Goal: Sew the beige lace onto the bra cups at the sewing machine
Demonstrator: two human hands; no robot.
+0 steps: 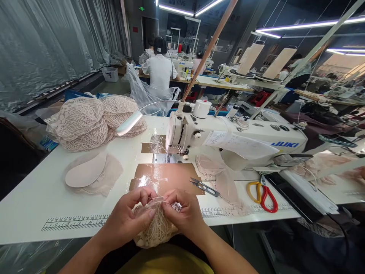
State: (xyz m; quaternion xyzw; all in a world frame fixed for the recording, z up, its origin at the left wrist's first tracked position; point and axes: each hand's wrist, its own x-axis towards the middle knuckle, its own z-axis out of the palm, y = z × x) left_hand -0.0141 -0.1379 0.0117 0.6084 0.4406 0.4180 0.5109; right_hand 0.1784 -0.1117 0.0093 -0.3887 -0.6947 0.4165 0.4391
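Both my hands hold a bunched piece of beige lace (155, 228) at the near edge of the white sewing table (37, 205). My left hand (128, 219) curls around its left side, fingers closed on the fabric. Pinching the top edge of the lace, my right hand (184, 213) has its fingers pressed together. Just beyond them lie grey thread snips (204, 187) on the brown tape patch in front of the white JUKI sewing machine (228, 139).
A heap of lace cups (94, 120) sits at the table's back left, a flat foam pad on lace (87, 175) nearer. Red and yellow scissors (264, 195) lie to the right. A lamp arm (129, 122) reaches over. A person in white sits at a far table.
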